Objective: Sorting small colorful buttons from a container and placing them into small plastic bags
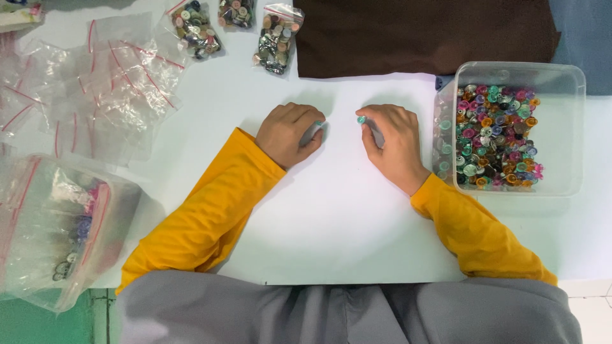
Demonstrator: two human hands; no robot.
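At far left on the white bench (331, 236): a large clear bag (57, 229) with pale and purple pieces inside, lying slack near the edge. Above it, a loose heap of empty zip bags (108, 89) with red seal strips, fanned out and within reach. Further along the top edge, three small filled bags of buttons (277, 38), set apart from the empties, probably as done lots. At centre, left hand (290, 132) curled knuckles-up on the bench, grip pressed together on a small teal button (317, 123) at the thumb and forefinger, with something pale and clear under the fingers, perhaps a bag; cannot tell for sure. Just across a narrow gap, right hand (392, 143) also resting on the bench, grip pinching a second teal button (361, 119) at the fingertips. Behind, a brown cloth (421, 32). At right, just beside the right wrist, a clear plastic tub (567, 83) of mixed coloured buttons, open-topped for easy picking. Between the hands, only bare bench.
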